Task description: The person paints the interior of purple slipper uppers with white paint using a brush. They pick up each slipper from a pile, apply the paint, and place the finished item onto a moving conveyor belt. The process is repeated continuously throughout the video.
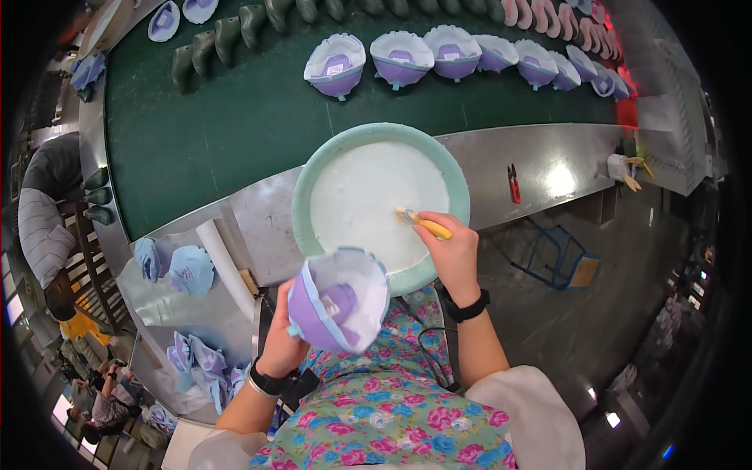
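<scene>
My left hand is closed on a purple shoe upper with light blue edging and a pale inner side, held tilted at the near left of a basin. In my right hand is a small brush with a yellow handle, its bristles touching or just above the white liquid. That liquid fills the wide pale-green basin, which stands on the metal table edge. The upper's near-left underside is hidden by my left fingers.
Beyond the basin, a green conveyor belt carries a row of purple uppers, dark green shoe lasts and pink lasts. Red-handled snips lie at right. More uppers are piled at left. A blue-framed stool stands at right.
</scene>
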A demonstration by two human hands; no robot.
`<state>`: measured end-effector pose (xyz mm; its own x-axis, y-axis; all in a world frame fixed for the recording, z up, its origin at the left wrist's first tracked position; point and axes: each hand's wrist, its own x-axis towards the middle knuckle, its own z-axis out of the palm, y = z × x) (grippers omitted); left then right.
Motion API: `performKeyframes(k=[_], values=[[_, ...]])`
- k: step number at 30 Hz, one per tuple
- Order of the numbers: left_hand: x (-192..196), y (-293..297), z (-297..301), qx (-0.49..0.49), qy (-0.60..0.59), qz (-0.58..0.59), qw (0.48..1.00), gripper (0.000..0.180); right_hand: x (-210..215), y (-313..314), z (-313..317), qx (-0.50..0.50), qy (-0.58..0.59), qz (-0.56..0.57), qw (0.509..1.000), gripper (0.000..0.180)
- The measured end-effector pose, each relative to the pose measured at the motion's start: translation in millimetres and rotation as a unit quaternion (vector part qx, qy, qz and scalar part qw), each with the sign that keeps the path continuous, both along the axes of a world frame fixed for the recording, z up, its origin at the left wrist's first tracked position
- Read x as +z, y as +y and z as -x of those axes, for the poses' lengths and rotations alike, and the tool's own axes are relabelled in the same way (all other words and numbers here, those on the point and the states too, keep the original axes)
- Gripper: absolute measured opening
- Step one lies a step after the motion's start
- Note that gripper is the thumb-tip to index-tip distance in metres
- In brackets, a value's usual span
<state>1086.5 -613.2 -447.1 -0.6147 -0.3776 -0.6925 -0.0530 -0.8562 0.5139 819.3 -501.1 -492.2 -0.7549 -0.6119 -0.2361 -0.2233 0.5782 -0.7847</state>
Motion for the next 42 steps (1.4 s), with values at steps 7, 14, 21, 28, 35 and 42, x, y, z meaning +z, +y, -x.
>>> performKeyframes(k=[7,14,21,28,35,42], values=[[-34.7,-6.4,23.4,0.063,0.013,-0.046,0.997,0.062,10.9,1.1,-1.2,0.001,0.007,0.02,1.0,0.021],[-39.8,4.5,41.3,0.002,0.058,-0.047,0.997,0.066,82.1,-8.3,12.1,0.078,-0.177,0.13,0.972,0.025],[-42.5,5.6,44.3,0.015,0.067,0.012,0.998,0.063,56.5,14.9,16.1,-0.057,-0.11,0.056,0.991,0.013],[-48.5,0.5,38.9,0.049,0.103,0.123,0.986,0.056,93.5,17.9,-3.0,-0.096,-0.269,0.006,0.958,0.016],[-30.3,5.5,55.0,0.137,0.025,0.149,0.979,0.05,88.9,21.0,3.9,-0.029,-0.199,0.031,0.979,0.014],[-46.3,-8.6,37.2,0.142,0.086,-0.158,0.973,0.033,96.8,14.6,22.6,-0.01,-0.045,0.106,0.993,0.018]])
